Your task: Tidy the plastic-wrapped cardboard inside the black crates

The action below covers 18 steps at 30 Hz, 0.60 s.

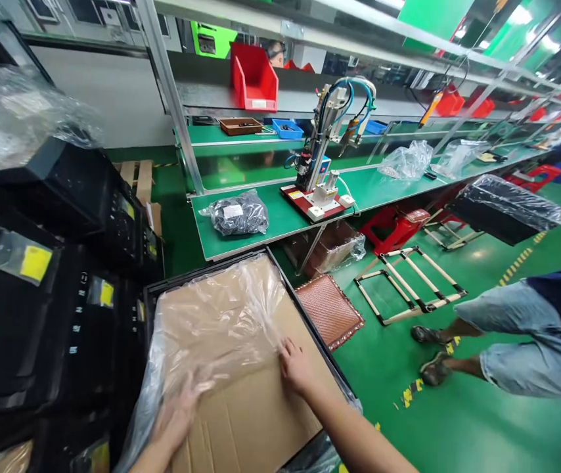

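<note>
A black crate in front of me holds a brown cardboard sheet with a clear plastic bag liner spread over its far part. My left hand lies flat on the plastic at the crate's near left, fingers stretched out and a little blurred. My right hand rests on the cardboard at the edge of the plastic, fingers bent down onto it. I cannot see anything held in either hand.
Stacked black crates with yellow labels rise at my left. A green workbench beyond carries a bagged black bundle and a pneumatic fixture. A seated person's legs, a copper-coloured tray and wooden frames occupy the green floor at right.
</note>
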Each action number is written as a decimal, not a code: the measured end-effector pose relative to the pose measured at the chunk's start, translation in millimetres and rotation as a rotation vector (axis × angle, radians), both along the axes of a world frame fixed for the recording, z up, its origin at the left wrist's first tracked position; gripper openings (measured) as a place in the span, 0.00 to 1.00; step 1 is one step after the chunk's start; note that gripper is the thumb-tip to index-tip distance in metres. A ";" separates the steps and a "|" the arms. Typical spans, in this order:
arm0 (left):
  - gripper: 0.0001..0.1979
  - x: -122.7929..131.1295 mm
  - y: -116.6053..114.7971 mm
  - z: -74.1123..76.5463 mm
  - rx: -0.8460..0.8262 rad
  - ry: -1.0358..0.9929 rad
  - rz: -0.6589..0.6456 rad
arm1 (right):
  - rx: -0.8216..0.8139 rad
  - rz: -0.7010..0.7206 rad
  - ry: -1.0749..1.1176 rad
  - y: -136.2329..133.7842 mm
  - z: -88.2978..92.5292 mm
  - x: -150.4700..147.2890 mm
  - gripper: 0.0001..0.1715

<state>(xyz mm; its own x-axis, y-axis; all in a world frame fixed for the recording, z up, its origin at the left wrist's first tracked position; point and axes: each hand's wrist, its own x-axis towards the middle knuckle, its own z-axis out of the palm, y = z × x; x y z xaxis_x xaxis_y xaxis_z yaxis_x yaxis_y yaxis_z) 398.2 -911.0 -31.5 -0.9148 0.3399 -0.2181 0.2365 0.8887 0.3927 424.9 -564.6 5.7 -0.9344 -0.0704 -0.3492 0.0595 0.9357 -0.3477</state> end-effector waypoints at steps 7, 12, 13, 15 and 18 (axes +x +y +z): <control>0.29 -151.9 -17.7 85.1 -0.485 0.191 0.321 | -0.003 0.275 0.018 -3.9 2.0 -143.5 0.28; 0.43 -235.2 -26.0 103.2 -0.168 0.281 0.779 | 0.144 0.075 0.214 13.9 8.0 -260.4 0.33; 0.44 -250.2 -29.2 97.4 -0.121 0.268 0.812 | 0.163 0.028 0.250 20.4 7.7 -281.9 0.34; 0.41 -279.5 -36.4 80.3 -0.082 0.251 0.812 | 0.169 -0.030 0.280 31.1 4.8 -319.3 0.35; 0.32 -320.7 -51.8 49.7 -0.159 0.056 0.848 | 0.099 -0.130 0.262 37.5 -4.7 -358.3 0.34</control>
<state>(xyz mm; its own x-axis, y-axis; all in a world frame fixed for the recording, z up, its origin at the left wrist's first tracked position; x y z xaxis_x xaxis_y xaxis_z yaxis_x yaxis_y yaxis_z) 77.5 -962.8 18.3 -0.8565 -0.4931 -0.1523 -0.5161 0.8172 0.2567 66.6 -527.1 1.0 -0.9925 0.0777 -0.0947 0.1010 0.9564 -0.2740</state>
